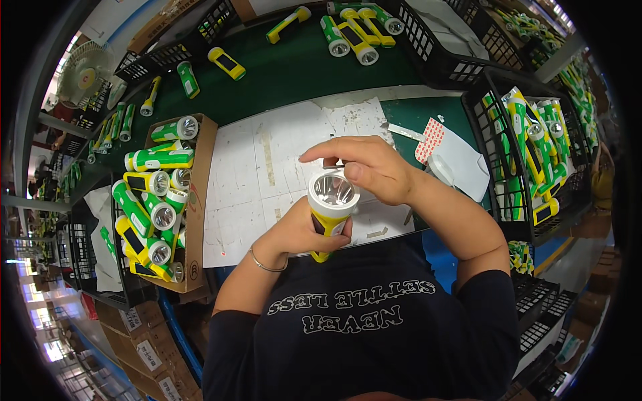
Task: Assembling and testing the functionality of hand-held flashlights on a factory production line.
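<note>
My left hand (293,230) is wrapped round the body of a yellow flashlight (329,212) with a white head ring. Its reflector tilts up and away from me. Over the far side of that ring is my right hand (374,164), its index finger reaching left and its thumb at the rim. A small dark thing shows between that thumb and the fingers, too hidden to name. Beneath both hands lies a marked white paper sheet (234,180).
On the left stands a cardboard box (200,194) of green and yellow flashlights. A black crate (528,224) at right holds more, wrapped in clear plastic. Loose flashlights lie on the green tabletop (267,77). A blade-like tool (406,132) and red-dotted sticker sheet (429,142) lie right of the paper.
</note>
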`<state>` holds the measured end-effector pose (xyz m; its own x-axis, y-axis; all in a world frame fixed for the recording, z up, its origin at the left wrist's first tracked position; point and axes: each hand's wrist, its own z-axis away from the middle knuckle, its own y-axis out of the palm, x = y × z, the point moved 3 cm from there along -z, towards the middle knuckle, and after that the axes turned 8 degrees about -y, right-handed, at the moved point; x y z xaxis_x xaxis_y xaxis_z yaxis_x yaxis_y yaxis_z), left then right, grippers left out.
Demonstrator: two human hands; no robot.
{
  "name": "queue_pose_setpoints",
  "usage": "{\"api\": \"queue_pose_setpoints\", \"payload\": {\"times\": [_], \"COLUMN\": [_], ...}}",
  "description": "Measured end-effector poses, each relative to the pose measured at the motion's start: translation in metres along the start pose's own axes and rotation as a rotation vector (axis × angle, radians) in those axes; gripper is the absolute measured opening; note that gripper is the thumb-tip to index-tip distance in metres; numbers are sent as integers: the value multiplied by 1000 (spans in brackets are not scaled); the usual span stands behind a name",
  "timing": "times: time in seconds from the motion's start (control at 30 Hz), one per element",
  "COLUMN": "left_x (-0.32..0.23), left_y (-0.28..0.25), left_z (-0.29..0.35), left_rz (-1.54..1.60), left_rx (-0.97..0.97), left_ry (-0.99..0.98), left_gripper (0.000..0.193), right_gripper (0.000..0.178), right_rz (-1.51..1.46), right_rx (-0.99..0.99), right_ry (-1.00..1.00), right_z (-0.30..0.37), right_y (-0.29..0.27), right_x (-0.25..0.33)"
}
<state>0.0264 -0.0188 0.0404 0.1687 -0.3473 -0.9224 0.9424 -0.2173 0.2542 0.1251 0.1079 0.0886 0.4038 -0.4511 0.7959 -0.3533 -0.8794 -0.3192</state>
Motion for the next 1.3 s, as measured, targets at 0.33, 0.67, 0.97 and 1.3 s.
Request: {"api": "queue_pose_setpoints", "payload": {"times": [0.33,0.67,0.97,1.3], "left_x": [4,1,17,-24], "left_y": [-13,-16,-23,-42], "left_z": [-5,-2,-16,-5], "left_rz": [-756,-653,-315,643], "left_rx": [-739,-563,-627,-328], "left_ry": [208,265,247,585], "left_gripper": [61,56,59,51], "right_gripper": [59,53,59,51], "right_rz": [279,424,505,49], "right_rx": [-180,56,-148,19], "right_ry": [184,52,87,594], "right_z": [15,8,3,49], "right_y": [10,-9,0,55], "right_x": [4,17,6,-15]}}
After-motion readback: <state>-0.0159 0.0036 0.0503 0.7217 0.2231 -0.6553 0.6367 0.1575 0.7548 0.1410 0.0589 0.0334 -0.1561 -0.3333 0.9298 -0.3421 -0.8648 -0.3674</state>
